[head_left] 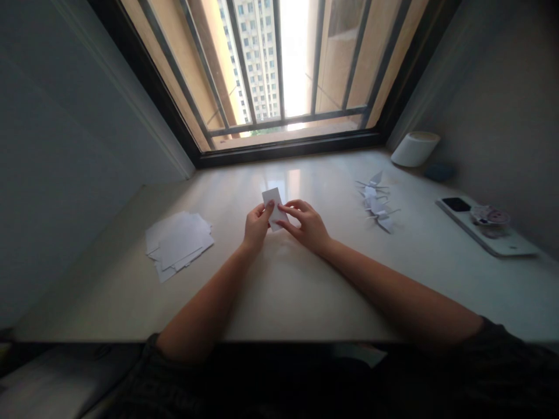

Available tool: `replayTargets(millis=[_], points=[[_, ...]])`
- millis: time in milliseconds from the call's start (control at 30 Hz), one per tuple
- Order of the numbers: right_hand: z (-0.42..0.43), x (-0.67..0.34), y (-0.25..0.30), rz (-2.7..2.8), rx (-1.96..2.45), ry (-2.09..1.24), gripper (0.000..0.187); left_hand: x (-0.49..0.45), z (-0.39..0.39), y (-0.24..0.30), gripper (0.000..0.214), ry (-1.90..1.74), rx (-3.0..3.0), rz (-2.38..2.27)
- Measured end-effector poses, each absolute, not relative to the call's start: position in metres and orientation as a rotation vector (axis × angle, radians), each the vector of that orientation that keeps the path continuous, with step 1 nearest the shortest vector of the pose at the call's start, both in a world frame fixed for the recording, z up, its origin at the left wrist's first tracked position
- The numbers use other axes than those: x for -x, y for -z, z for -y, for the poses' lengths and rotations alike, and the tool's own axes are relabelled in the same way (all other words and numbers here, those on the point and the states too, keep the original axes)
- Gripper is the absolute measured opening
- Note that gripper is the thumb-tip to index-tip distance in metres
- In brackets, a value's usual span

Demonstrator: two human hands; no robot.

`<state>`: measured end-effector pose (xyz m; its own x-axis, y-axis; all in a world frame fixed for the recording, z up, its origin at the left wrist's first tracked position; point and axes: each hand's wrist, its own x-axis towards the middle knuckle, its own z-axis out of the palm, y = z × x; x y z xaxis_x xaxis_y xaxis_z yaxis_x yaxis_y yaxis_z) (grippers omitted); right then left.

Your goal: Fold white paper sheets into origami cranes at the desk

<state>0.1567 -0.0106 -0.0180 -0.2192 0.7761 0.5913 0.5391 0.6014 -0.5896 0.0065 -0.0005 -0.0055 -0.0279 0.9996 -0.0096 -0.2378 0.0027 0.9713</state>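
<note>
Far left, a loose pile of white paper [177, 245] on the pale counter [283, 297]. Center, the left hand [257, 226] has its fingers together, clamped on a paper slip [275, 208] held just above the counter. The right hand [306, 224] grips the slip's other side, fingers slightly apart. Moving right: folded paper cranes [376, 202], then a white roll [414, 148]!
</note>
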Motion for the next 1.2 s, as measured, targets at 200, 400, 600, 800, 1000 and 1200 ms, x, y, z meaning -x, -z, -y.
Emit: replayTargets(millis=[200, 400, 600, 800, 1000, 1200], points=[[0.0089, -0.1593, 0.0177, 1.716, 1.114, -0.622, 0.039, -0.0069, 0.0046, -0.0005, 0.043, -1.218, -1.097, -1.058], [0.0081, -0.1589, 0.0187, 1.645, 1.13, -0.737, 0.038, -0.0052, 0.0037, 0.0033, 0.042, -1.24, -1.17, -1.059], [0.0095, -0.1584, 0.017, 1.632, 1.11, -0.756, 0.039, -0.0037, 0.0022, 0.0055, 0.043, -1.245, -1.231, -1.033], [0.0095, -0.1575, 0.0181, 1.633, 1.061, -0.771, 0.042, -0.0025, 0.0011, 0.001, 0.045, -1.205, -1.197, -1.009], [0.0102, -0.1588, 0.0165, 1.647, 1.041, -0.778, 0.028, -0.0008, -0.0001, 0.0003, 0.046, -1.207, -1.175, -1.03], [0.0115, -0.1579, 0.0144, 1.621, 1.034, -0.737, 0.023, -0.0029, -0.0011, 0.0034, 0.043, -1.258, -1.212, -0.987]])
